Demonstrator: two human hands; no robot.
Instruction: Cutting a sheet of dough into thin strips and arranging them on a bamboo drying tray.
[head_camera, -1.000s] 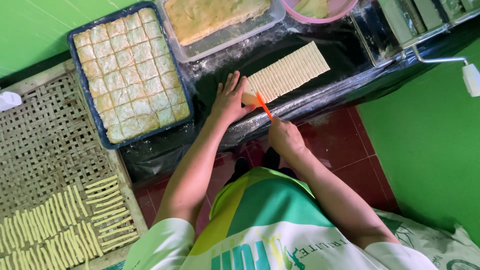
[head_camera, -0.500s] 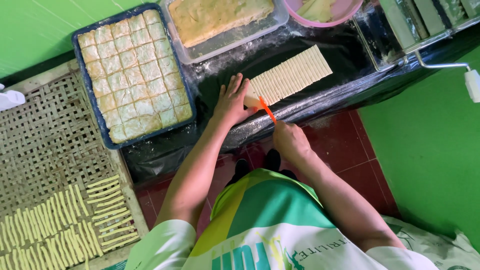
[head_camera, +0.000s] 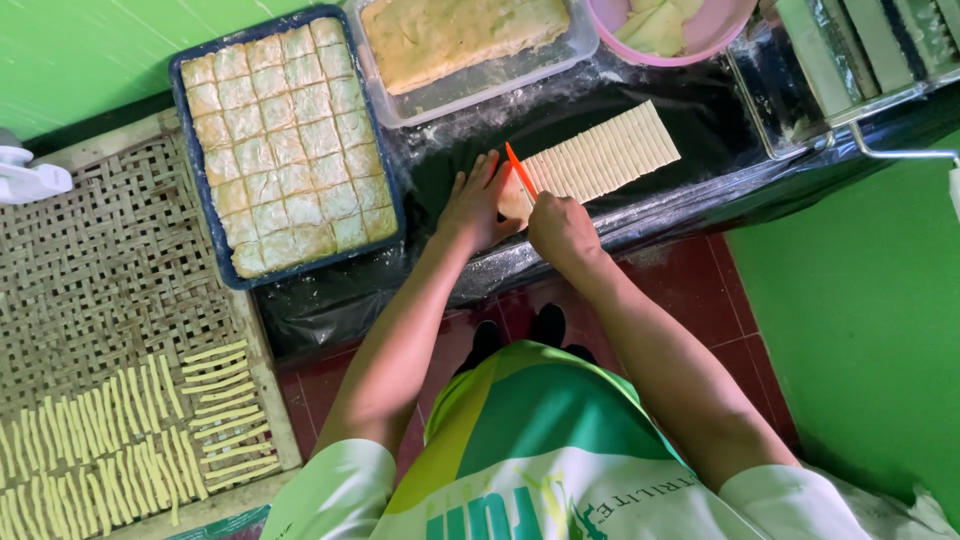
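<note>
Ridged pale dough sheet (head_camera: 600, 158) under left hand (head_camera: 478, 205), right hand (head_camera: 562, 228) gripping orange blade (head_camera: 520, 170)

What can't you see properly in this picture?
- Head view: the near end of the dough sheet is covered by the left hand and right hand.
- The orange cutter: its handle is hidden inside the right hand.
- The pink bowl is cut off by the top edge.
- The person's feet are mostly hidden by their body.

bench (head_camera: 700, 110): black, floured | on it: dough sheet (head_camera: 600, 160), blue tray (head_camera: 385, 170), clear tub (head_camera: 480, 90)
</note>
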